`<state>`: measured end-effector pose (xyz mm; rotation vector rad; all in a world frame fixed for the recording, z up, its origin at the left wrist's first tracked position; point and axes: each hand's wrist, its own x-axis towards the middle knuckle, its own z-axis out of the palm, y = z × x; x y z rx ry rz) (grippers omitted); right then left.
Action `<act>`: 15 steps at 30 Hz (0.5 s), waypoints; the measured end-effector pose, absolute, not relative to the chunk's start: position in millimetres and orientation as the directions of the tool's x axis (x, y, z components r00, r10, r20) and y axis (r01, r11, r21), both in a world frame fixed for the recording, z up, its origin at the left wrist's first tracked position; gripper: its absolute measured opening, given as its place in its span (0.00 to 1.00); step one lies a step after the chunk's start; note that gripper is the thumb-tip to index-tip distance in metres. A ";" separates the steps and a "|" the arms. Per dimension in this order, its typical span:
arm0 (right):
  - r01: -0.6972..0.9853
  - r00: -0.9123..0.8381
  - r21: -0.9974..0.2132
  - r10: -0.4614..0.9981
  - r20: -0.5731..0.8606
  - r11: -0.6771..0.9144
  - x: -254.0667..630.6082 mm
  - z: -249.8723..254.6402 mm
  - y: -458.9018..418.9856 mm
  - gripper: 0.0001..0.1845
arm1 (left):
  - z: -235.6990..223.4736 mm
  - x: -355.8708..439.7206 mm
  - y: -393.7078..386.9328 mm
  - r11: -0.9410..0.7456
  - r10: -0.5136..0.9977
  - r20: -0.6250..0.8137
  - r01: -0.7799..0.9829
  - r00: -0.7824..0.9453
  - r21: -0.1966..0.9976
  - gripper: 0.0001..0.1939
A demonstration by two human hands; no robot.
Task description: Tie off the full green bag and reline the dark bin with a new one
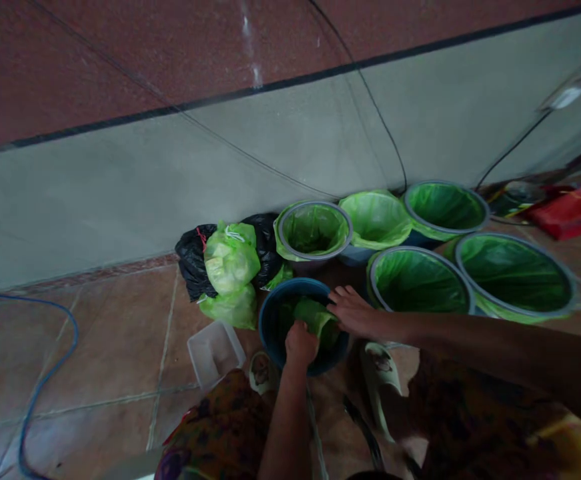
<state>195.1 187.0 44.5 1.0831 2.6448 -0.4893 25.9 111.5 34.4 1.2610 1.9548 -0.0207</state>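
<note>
A blue plastic bin (pixel 266 325) stands on the floor between my feet. Inside it lies a thin green garbage bag (pixel 313 312), partly bunched up. My left hand (pixel 301 343) is closed on the near edge of this bag, above the bin's front rim. Over the right rim reaches my right hand (pixel 353 311), its fingers bent down and close together at the bag's right edge. The bag's edge seems pinched there between thumb and fingers, though my palm hides part of the grip.
Several bins lined with green bags, one a grey-rimmed bin (pixel 315 257), stand along the wall. Left of them, tied green bags (pixel 231 259) rest against black bags (pixel 193 260). A clear plastic tub (pixel 215 353) and a blue hose (pixel 45 380) lie leftward; a red object (pixel 570 212) lies right.
</note>
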 end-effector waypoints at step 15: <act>0.426 0.026 -0.805 0.894 -0.447 -0.414 179.9 69.6 225.5 0.06 | 67.7 -17.8 130.2 0.631 0.766 -0.403 0.706 -0.501 0.323 0.17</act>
